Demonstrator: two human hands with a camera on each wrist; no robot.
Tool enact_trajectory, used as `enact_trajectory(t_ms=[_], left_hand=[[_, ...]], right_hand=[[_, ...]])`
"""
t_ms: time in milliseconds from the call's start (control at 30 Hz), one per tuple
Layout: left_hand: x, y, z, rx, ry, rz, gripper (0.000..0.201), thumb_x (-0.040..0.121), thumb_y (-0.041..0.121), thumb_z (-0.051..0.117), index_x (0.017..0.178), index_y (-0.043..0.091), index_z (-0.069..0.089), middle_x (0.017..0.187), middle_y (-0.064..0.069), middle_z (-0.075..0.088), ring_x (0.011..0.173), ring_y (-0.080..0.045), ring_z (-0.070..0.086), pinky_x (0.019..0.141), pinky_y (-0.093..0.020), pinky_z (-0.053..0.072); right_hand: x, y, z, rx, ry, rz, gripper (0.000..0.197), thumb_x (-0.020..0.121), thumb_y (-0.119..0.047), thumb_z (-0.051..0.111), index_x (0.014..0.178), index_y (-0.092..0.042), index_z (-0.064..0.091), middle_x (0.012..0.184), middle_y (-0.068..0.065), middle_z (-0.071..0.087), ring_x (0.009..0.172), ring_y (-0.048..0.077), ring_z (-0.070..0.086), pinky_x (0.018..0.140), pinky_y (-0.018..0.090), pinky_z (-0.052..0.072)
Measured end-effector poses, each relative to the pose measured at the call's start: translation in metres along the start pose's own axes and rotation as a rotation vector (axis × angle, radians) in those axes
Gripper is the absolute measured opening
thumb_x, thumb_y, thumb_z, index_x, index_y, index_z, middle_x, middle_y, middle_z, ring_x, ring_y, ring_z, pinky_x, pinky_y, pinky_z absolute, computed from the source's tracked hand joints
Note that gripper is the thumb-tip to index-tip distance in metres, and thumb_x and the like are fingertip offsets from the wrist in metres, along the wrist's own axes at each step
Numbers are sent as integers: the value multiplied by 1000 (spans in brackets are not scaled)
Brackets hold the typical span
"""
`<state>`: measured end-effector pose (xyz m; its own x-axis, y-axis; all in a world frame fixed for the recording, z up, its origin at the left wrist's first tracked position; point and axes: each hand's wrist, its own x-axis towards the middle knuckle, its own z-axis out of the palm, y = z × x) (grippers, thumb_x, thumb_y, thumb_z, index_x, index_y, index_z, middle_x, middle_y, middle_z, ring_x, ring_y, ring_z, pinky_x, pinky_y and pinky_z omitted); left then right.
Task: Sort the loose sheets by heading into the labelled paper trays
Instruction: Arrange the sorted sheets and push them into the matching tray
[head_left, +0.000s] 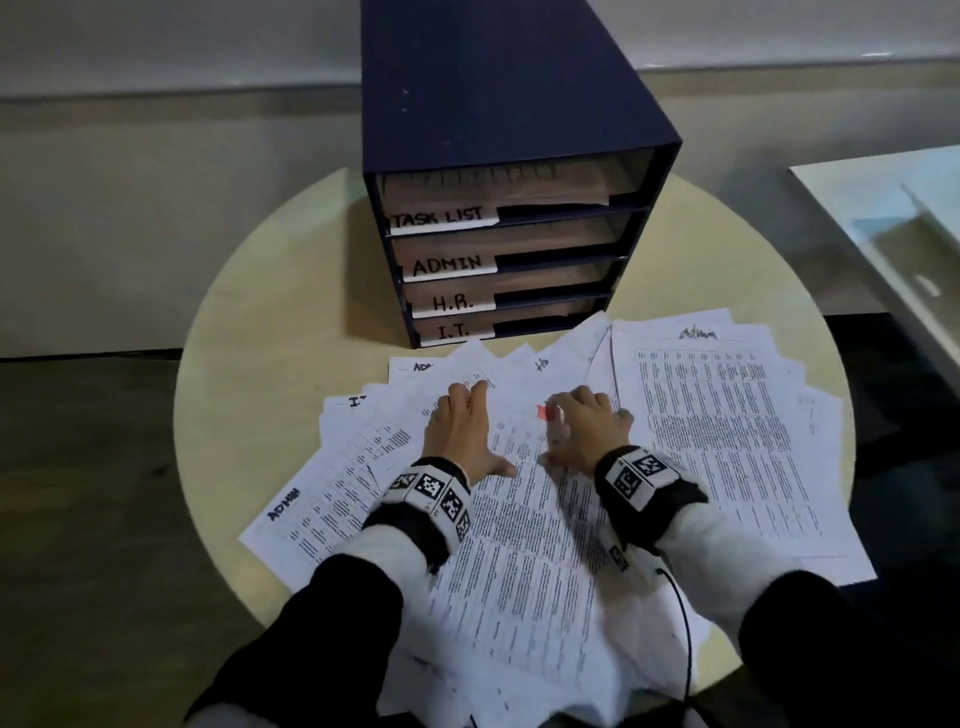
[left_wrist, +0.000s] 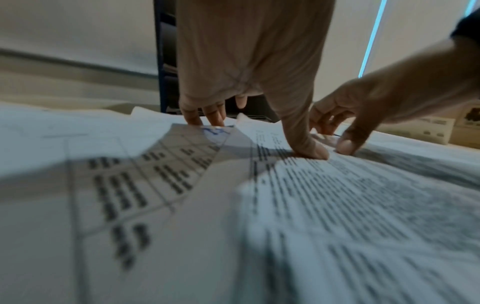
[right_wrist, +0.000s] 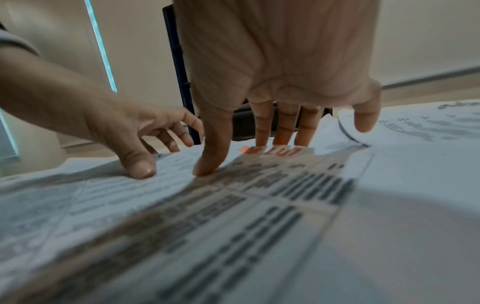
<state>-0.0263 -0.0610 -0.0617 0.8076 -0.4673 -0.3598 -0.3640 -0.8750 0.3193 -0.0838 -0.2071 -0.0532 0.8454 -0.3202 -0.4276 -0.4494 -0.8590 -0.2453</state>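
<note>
The fanned loose sheets (head_left: 519, 519) are pressed flat under both hands. The left hand (head_left: 460, 434) and right hand (head_left: 582, 431) are spread, fingertips down, nothing pinched.

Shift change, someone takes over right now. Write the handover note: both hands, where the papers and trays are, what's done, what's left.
Left hand: open, fingers spread, pressing on the fanned white printed sheets.
Right hand: open, fingertips on the sheet with the red heading; nothing gripped.
Sheets lie spread over the round pale wooden table, some headed Admin or I.T.
The dark blue four-slot paper tray unit stands behind them, labelled TASK LIST, ADMIN, H.R., I.T.; its slots already hold some paper.
Left: read each heading and file every loose sheet.
</note>
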Motion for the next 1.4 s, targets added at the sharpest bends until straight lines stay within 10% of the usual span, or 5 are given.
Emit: enact_trajectory(t_ms=[467,800,1000,1200,1400], left_hand=[[-3,-51,-32,-578,-346,-98,32,85,-5,46,111,11,56,106,-12,61,81,-22,53,61,-27,39],[16,-30,-46,-164,-172,-17,30,92,0,43,114,8,62,120,-18,60,103,-29,57,85,-32,44],[34,11,-53,92,113,147,30,89,1,43,111,15,59,110,-9,66,104,-30,59,82,-33,41],[50,15,-67,199,-89,-30,37,88,32,59,121,17,50,128,-6,54,116,-25,51,90,-31,40],[48,-14,-63,-150,-47,-190,28,85,-2,49,109,12,53,126,-13,56,110,-28,55,83,-28,42]], right_hand=[[-35,19,24,-81,335,-499,35,46,5,84,64,-17,63,70,-2,62,64,23,63,70,56,46],[-26,33,-1,192,293,-509,14,83,2,55,81,-4,68,71,11,68,67,26,63,75,42,52],[-11,23,-25,-39,-4,-493,37,86,1,48,118,-13,59,125,1,56,119,21,45,101,38,30],[7,36,-34,53,-145,-299,35,89,-5,49,122,-12,49,111,8,63,102,25,60,93,39,47],[21,51,-41,511,-135,-96,24,96,-13,43,108,-1,61,110,15,64,91,17,53,73,21,38]])
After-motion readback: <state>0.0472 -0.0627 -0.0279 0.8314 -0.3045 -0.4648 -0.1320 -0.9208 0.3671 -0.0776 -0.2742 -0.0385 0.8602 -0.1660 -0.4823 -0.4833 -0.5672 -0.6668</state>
